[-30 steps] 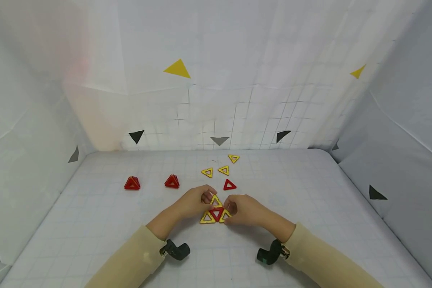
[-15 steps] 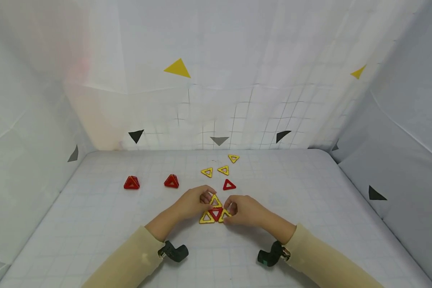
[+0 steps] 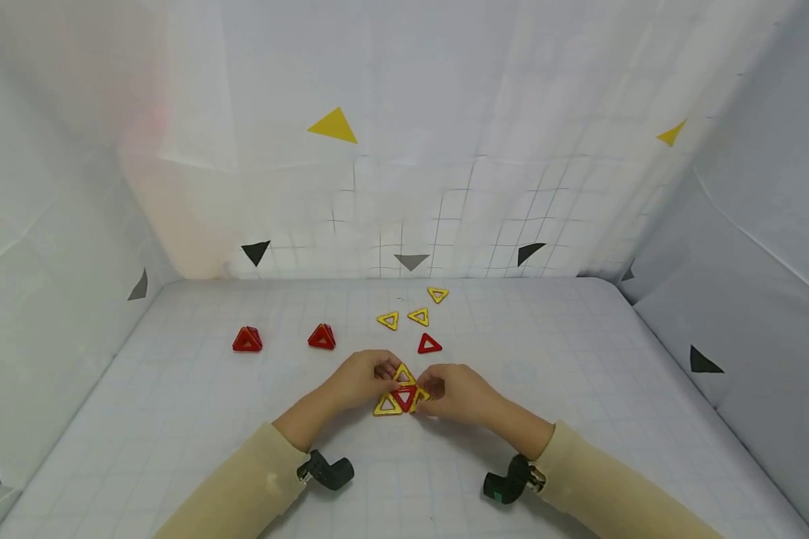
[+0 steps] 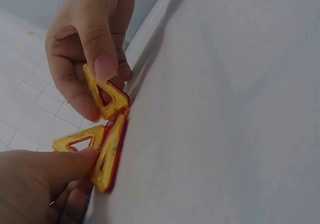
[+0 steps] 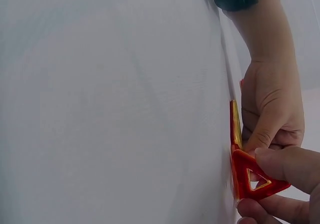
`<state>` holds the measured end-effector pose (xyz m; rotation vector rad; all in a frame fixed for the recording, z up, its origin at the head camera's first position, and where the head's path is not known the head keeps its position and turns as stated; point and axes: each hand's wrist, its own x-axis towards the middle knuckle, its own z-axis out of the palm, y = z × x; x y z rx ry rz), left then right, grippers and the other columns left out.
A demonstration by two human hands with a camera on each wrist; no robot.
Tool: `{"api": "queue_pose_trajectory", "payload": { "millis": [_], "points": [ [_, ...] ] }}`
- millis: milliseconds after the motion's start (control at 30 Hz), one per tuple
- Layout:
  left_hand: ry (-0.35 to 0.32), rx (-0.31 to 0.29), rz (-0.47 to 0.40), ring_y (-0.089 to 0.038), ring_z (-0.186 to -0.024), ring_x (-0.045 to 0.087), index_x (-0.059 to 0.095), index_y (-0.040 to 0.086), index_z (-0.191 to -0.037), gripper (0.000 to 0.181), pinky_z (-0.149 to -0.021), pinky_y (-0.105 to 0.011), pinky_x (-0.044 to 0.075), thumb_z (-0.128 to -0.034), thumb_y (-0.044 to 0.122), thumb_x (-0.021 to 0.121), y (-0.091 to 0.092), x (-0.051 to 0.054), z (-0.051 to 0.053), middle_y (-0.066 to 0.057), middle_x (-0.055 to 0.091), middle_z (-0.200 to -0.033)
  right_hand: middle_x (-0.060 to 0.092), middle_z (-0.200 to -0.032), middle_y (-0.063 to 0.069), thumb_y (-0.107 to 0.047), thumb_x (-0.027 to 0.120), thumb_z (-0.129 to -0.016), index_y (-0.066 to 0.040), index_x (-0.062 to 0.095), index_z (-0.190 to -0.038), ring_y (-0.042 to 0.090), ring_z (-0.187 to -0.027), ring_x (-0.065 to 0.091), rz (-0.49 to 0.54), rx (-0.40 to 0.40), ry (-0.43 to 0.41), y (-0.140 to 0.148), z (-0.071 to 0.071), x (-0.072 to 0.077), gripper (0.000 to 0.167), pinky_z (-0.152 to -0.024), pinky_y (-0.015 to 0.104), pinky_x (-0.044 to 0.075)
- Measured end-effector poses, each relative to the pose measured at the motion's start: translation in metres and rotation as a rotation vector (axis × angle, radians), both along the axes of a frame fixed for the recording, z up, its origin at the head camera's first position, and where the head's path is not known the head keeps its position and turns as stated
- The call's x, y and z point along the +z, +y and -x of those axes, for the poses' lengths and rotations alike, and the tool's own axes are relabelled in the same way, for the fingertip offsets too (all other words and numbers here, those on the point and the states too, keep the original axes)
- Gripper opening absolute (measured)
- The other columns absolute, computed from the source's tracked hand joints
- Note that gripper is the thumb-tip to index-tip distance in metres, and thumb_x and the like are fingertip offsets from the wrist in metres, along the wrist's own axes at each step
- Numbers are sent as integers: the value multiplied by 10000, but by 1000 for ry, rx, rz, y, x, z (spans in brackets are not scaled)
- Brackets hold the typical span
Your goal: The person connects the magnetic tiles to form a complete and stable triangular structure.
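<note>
head view: two hands (image 3: 356, 382) (image 3: 460, 392) holding four touching triangles (image 3: 404, 388)

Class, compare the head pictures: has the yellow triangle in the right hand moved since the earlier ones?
Yes: beside the flat central red triangle, the yellow triangle has tilted upward, its outer side raised.
</note>
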<state>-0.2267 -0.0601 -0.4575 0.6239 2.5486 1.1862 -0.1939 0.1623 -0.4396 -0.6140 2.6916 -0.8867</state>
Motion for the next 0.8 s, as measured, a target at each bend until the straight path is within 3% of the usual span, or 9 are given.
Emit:
{"api": "queue_pose_trajectory", "payload": {
  "millis": [333, 533, 800],
  "points": [
    [0, -44, -2, -93, -856, 609, 702, 164, -1057, 153, -787, -289, 515, -911, 151, 747, -3, 2, -2, 89, 656, -895, 641, -859, -108, -302, 864, -790, -150, 734, -1049, 120, -822, 567, 17, -78, 14, -5, -3, -1, 327, -707, 283, 505],
    [36, -79, 7, -87, -925, 622, 716, 160, -1093, 160, -858, -331, 510, -935, 138, 712, -7, 1, -3, 99, 685, -955, 647, -845, -106, -311, 867, -787, -155, 738, -1007, 106, -806, 576, 34, -106, 42, -7, -6, -2, 299, -692, 283, 506],
    [25, -96, -4, -105, -1034, 637, 738, 132, -1153, 212, -942, -380, 495, -947, 119, 695, -11, 1, -4, 95, 727, -1006, 654, -846, -116, -335, 859, -793, -166, 738, -980, 85, -792, 585, 21, -122, 77, -9, -6, -4, 280, -692, 279, 502]
  ]
}}
